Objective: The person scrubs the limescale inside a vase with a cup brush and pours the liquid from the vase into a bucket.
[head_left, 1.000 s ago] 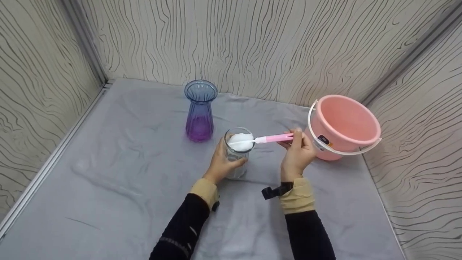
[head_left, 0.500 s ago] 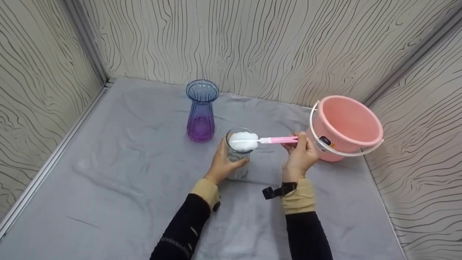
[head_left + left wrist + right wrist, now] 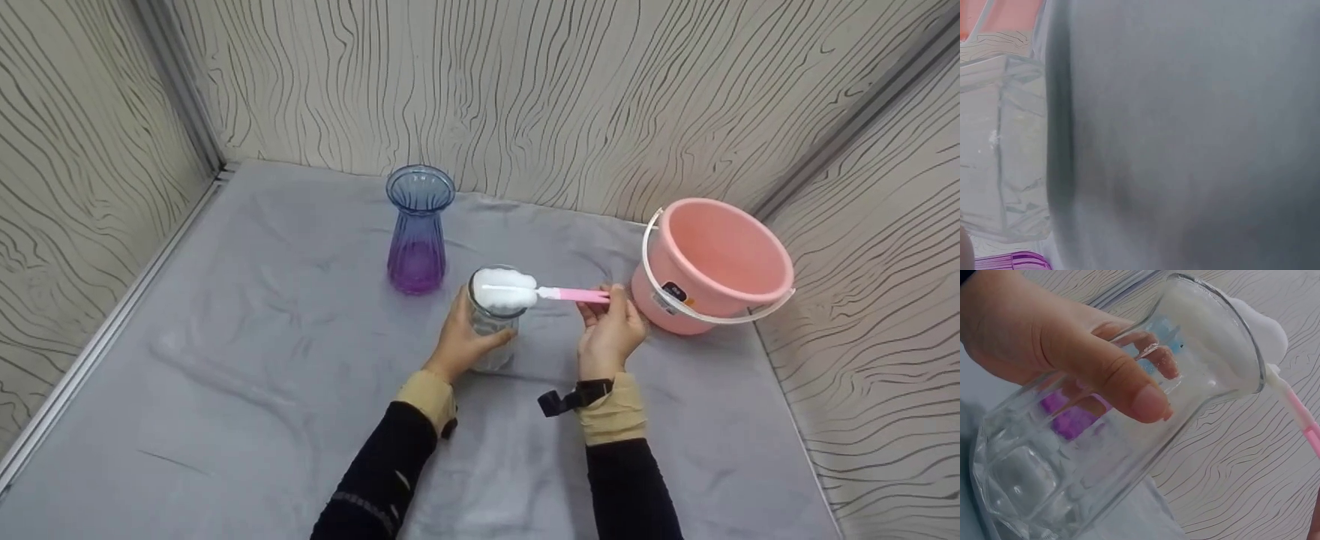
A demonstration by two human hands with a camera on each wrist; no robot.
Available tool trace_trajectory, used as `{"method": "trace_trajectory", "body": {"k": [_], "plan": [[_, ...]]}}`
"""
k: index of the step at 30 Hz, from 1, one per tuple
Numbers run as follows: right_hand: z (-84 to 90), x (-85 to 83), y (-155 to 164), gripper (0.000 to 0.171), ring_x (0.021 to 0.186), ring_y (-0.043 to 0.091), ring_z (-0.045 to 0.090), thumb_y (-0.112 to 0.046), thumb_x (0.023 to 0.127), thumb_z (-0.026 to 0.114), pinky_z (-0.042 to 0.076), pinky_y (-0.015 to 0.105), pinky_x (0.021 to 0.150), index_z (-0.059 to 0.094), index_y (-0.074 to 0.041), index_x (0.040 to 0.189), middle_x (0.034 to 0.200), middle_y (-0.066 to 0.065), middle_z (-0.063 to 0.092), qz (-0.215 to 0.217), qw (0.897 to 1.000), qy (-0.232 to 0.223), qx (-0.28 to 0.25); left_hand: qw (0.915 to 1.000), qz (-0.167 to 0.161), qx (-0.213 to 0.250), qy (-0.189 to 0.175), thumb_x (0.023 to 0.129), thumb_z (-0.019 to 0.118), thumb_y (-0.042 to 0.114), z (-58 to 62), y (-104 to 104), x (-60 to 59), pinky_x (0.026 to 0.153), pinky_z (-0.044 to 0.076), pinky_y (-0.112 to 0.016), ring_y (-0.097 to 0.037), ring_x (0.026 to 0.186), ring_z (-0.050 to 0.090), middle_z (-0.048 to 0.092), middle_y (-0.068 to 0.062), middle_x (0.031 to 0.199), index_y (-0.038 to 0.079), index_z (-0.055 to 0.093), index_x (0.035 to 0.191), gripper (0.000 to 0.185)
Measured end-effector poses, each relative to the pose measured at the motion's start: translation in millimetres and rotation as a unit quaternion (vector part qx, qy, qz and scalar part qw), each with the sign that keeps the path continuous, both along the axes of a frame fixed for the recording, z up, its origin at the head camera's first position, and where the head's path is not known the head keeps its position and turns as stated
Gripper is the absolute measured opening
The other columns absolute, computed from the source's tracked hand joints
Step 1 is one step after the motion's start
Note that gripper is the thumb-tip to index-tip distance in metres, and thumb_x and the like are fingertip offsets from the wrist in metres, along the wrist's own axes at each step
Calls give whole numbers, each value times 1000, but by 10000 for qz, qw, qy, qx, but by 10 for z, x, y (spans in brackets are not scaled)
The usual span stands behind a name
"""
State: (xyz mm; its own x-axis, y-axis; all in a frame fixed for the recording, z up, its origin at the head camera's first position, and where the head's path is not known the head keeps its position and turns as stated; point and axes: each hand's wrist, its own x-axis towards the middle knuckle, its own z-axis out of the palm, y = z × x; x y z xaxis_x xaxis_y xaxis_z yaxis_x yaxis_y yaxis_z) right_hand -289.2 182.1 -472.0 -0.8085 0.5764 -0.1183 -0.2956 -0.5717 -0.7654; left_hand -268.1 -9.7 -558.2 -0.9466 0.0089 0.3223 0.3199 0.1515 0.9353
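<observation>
Two hands over grey cloth point(image 3: 225, 337): left hand point(image 3: 459, 337) gripping glass point(image 3: 491, 330), right hand point(image 3: 609, 330) pinching brush point(image 3: 525, 291).

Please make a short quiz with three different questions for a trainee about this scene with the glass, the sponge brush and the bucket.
1. True or false: the white sponge head of the brush sits at the mouth of the clear glass.
2. Which hand holds the pink handle? A) left hand B) right hand C) neither
3. Fill in: the thing standing behind the glass on the grey cloth is a blue and purple ____.

Key
1. True; the right wrist view shows it at the rim.
2. B: the right hand pinches the handle, while the left hand grips the glass.
3. vase; the pink bucket stands to the right.
</observation>
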Motion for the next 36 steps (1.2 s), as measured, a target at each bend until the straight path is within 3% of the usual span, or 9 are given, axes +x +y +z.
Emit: {"method": "trace_trajectory", "body": {"k": [12,18,25,36], "plan": [[-32,-3,7,33,57,16,65,-6,103,55,59,28,55,69,0,73,69,9,65,221,9986,-326,-356,10000,19,60,55,75,90,17,-8,-15,-6,117,33,-46,-31,133,46,48,-18,143,1,33,152,97],[-2,-10,66,32,60,17,65,-8,103,57,59,27,57,70,1,75,73,9,65,324,9956,-372,-793,10000,42,-66,26,77,89,22,-7,-12,-12,112,38,-48,-30,135,44,47,-16,146,6,36,152,94],[41,-9,214,28,64,18,67,-9,103,57,59,27,58,68,3,80,74,10,67,208,9936,-365,-1046,9998,-41,-73,171,78,89,24,16,-17,-9,109,41,-51,-28,139,42,51,-8,146,11,42,145,83],[-82,25,450,28,64,19,64,-7,103,56,59,28,58,66,5,80,76,11,64,-36,9863,-390,-1603,9997,-69,4,218,79,89,21,23,-8,1,109,42,-53,-28,140,41,52,-8,146,12,43,144,80]]}}
